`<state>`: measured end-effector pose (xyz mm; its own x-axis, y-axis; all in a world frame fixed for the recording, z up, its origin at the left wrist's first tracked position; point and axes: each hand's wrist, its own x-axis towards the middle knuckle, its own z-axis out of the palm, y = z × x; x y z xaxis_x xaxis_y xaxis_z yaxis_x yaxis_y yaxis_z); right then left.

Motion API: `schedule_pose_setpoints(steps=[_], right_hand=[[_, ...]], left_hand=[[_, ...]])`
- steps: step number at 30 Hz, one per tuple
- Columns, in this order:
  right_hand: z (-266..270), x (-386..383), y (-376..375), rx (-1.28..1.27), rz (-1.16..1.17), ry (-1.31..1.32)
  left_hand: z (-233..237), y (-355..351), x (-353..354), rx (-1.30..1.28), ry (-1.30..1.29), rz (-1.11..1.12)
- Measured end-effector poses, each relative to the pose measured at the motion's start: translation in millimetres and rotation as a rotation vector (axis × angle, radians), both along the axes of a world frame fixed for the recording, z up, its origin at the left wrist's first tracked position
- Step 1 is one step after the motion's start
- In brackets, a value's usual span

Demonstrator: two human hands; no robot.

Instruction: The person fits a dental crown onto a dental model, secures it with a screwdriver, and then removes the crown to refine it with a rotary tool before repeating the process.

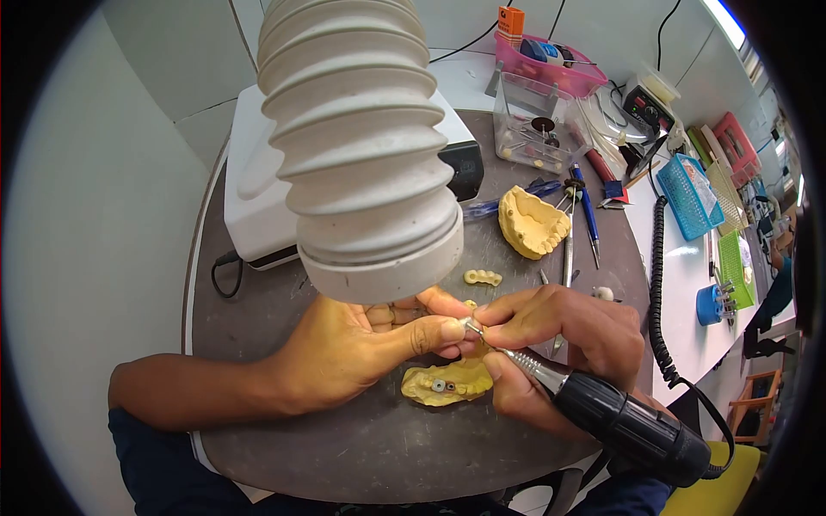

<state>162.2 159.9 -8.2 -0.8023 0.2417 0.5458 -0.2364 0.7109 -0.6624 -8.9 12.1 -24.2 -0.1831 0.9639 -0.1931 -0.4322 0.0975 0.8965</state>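
**Near edge of the table: both hands closed on a handpiece and a small piece**

Close to the near edge of the round grey table point(361, 447), the left hand point(344, 348) has its fingers pinched together on a small pale-yellow piece point(471, 304), most of it hidden by the thumb. The right hand point(568, 331) has its fingers clamped on a black-and-silver rotary handpiece point(602, 408), whose tip meets the left thumb. Just below both hands, a yellow plaster jaw cast with two metal sleeves point(443, 385) lies on the table.

A white ribbed extraction hose point(361, 146) hangs in front and hides part of the left fingers and the table's middle. Behind it, at the far left edge, sits a white box-shaped machine point(249, 198).

Beyond the hands lie a small cream row of teeth point(482, 277) and, farther on, a second yellow plaster cast point(533, 224) beside a blue pen point(588, 211). At the far edge stand a clear plastic box point(533, 129), a pink tray point(551, 73) and an orange box point(511, 21), its mark too small to read. A coiled black cord point(658, 284) runs along the right edge.
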Motion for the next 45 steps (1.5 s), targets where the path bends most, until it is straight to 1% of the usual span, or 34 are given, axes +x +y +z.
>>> schedule_pose_setpoints(steps=[10, 13, 15, 18, 24, 31, 33, 40, 43, 45], right_hand=[[0.1, 0.5, 0.4, -0.021, 0.003, -0.004], [4.3, 3.7, 2.5, 0.024, 0.028, -0.011], [5.9, 11.3, 1.8, -0.138, 0.046, -0.069], [6.3, 12.6, 0.8, -0.184, 0.045, -0.075], [6.8, 11.0, 0.2, -0.156, 0.043, -0.101], [4.6, 7.3, -1.2, -0.126, 0.025, -0.096], [0.8, 2.8, -0.6, -0.023, 0.005, -0.007], [1.1, 3.2, -0.8, -0.037, -0.007, -0.036], [1.2, 2.4, 0.2, -0.003, 0.016, -0.012], [1.2, 4.1, -1.0, -0.048, -0.002, -0.037]], left_hand=[[-0.7, -0.1, -0.8, 0.019, 0.019, -0.012], [0.8, 1.3, -1.0, 0.002, 0.071, -0.025], [0.7, 0.6, -1.4, -0.014, 0.094, -0.034], [0.4, 1.2, -1.6, -0.001, 0.111, -0.043], [3.4, 0.8, -0.6, -0.035, 0.112, -0.037], [1.2, 0.3, -0.5, -0.018, 0.089, -0.035], [1.0, 0.4, 0.4, 0.021, 0.055, -0.028], [-0.3, -0.2, 0.7, 0.011, 0.06, -0.021], [0.5, 0.9, 0.9, 0.006, 0.049, -0.021], [-1.1, -0.1, 0.3, 0.022, 0.052, -0.025]])
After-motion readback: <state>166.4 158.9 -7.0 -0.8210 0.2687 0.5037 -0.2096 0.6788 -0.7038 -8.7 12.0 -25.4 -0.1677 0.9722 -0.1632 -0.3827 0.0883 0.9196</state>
